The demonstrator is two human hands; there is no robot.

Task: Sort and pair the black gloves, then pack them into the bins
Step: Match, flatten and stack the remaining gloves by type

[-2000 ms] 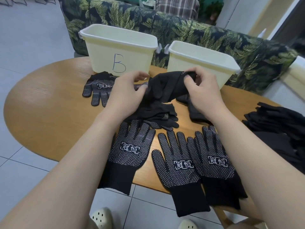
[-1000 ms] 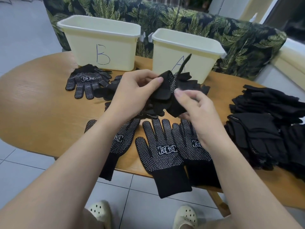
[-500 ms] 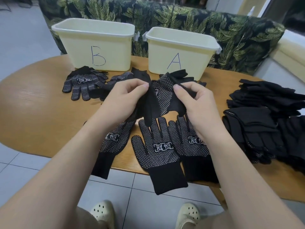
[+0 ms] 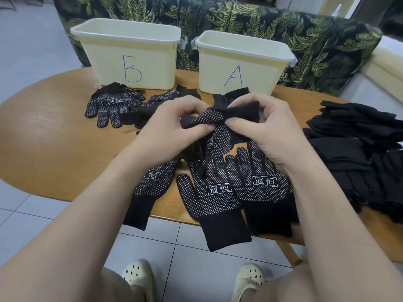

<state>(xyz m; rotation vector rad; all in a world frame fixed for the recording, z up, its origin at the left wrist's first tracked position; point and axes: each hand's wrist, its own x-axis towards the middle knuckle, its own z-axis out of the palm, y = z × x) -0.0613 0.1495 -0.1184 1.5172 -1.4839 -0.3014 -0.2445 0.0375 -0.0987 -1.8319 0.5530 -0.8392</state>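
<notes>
On the wooden table (image 4: 43,149), bin B (image 4: 130,55) stands at the far edge, left of bin A (image 4: 242,62), which stands apart from it at the same edge. In front of bin B a dotted glove (image 4: 113,105) lies palm up, with another glove (image 4: 161,100) just right of it. At the near edge three dotted gloves lie side by side, cuffs hanging over the rim: the left glove (image 4: 150,186), the middle glove (image 4: 213,197) and the right glove (image 4: 266,190), the last two overlapping. Above them, the left hand (image 4: 172,129) and the right hand (image 4: 268,129) meet over the middle of the table, each pinching the held glove (image 4: 216,127) between curled fingers and thumb; it is bunched, dotted side up, its lower part hanging onto the gloves below. At the right edge sits a pile (image 4: 357,153) of black gloves
</notes>
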